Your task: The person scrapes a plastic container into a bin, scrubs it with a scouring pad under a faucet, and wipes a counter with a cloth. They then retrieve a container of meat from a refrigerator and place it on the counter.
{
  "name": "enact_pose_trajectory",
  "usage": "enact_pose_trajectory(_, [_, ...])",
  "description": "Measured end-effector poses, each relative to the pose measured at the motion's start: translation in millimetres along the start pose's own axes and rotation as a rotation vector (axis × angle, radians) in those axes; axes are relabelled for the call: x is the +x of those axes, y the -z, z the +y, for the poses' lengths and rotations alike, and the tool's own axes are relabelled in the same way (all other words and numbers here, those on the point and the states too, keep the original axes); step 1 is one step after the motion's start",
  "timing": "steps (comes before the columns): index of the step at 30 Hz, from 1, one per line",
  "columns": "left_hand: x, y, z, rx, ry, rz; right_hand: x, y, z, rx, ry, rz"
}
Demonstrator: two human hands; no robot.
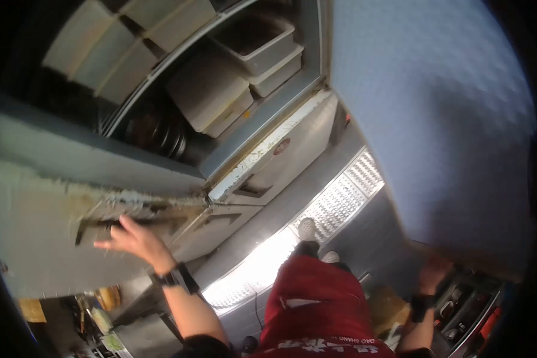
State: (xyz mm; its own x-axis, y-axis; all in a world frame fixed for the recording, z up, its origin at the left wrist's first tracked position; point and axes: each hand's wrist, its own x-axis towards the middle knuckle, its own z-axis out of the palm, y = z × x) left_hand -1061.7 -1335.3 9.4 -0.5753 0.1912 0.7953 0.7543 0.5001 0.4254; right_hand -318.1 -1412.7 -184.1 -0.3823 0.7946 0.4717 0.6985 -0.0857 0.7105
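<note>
My left hand has its fingers spread and overlaps the handle recess of the worn white refrigerator door on the left; nothing is in its grasp. On the far right, my right hand is at the lower edge of a swung-out door with a textured bluish inner face. Shadow and blur obscure its fingers. Between the two doors is an open compartment. A lidded pale tub sits inside, beside stacked plastic bins and some round metal containers.
Lower doors with recessed handles are closed under the compartment. More pale bins stand at upper left. A bright perforated metal strip crosses the dark floor by my shoes. Black trays are at lower right, kitchen items at lower left.
</note>
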Motion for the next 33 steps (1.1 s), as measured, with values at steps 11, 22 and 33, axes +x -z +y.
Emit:
enact_pose_trajectory(11, [-19.5,-24.5,-11.1,0.217,-0.011,0.162,26.9,-20.1,-16.7,-0.057,-0.46,-1.065])
enact_pose_trajectory(22, [-50.1,-7.3,68.7,-0.049,-0.163,0.138,-3.1,-40.1,4.2,1.128,-1.255,-0.317])
enact_pose_trajectory(33, [9.2,-274.8,174.4,-1.256,0.679,-0.558,10.5,-48.5,37.2,1.696,-1.408,0.279])
